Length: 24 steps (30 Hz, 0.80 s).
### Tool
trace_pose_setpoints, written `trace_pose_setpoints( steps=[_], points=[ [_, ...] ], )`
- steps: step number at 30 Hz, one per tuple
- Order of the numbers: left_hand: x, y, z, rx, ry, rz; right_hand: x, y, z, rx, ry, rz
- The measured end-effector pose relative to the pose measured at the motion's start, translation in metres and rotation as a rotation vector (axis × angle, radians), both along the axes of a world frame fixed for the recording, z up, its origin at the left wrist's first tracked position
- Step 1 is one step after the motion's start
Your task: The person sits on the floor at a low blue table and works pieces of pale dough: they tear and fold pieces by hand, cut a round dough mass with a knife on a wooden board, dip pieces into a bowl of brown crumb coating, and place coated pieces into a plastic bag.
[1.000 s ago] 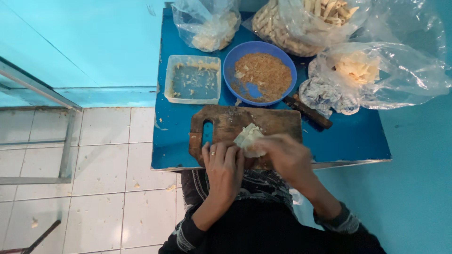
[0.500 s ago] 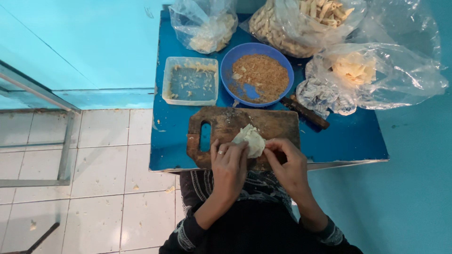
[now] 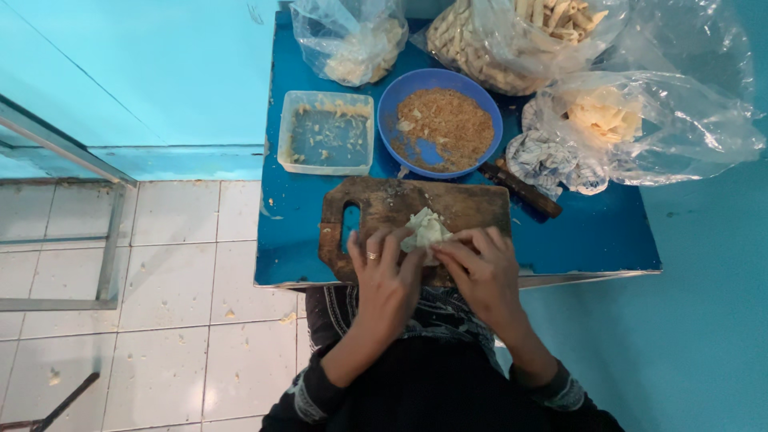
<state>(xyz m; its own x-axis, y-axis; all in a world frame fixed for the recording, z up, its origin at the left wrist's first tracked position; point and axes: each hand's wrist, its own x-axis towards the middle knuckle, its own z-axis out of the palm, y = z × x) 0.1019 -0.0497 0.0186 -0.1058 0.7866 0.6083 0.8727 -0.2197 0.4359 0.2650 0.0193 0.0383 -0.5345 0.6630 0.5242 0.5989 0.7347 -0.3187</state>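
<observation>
A pale, crumpled sheet of dough wrapper (image 3: 425,228) lies on a dark wooden cutting board (image 3: 472,210) at the near edge of a small blue table (image 3: 592,232). My left hand (image 3: 386,276), with a ring on one finger, pinches the wrapper's left side. My right hand (image 3: 482,270) pinches its right side with fingertips folded in. Both hands rest on the board over my lap. Behind the board stands a blue bowl (image 3: 439,128) of brown crumbly filling.
A clear rectangular tub (image 3: 326,133) with smeared remains stands left of the bowl. Plastic bags of pale food (image 3: 350,38), finger-shaped rolls (image 3: 512,40) and folded pieces (image 3: 632,120) crowd the back and right. A dark knife handle (image 3: 520,188) lies by the board. White tiled floor lies left.
Both hands have shifted slightly on the board and drawn closer around the wrapper, with its edges folded in more. The camera view moved a little.
</observation>
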Motion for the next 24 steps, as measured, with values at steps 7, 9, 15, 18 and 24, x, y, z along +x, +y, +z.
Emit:
trace_pose_setpoints(
  steps=[7, 9, 15, 18, 24],
  points=[
    [-0.021, 0.016, -0.002, 0.011, 0.091, -0.141, 0.013, 0.025, 0.011, -0.044, -0.089, 0.241],
    [-0.022, 0.023, -0.004, -0.084, -0.05, -0.158, 0.01, 0.032, 0.005, -0.002, -0.076, 0.21],
    [-0.021, 0.028, -0.001, -0.093, -0.242, -0.108, 0.003, 0.053, -0.006, -0.34, -0.077, 0.112],
    [-0.022, 0.022, 0.002, -0.032, -0.159, -0.148, 0.0, 0.055, -0.007, -0.386, -0.035, 0.108],
    [-0.021, 0.026, 0.001, -0.091, -0.148, -0.147, -0.001, 0.041, -0.004, -0.229, 0.041, 0.167]
  ],
)
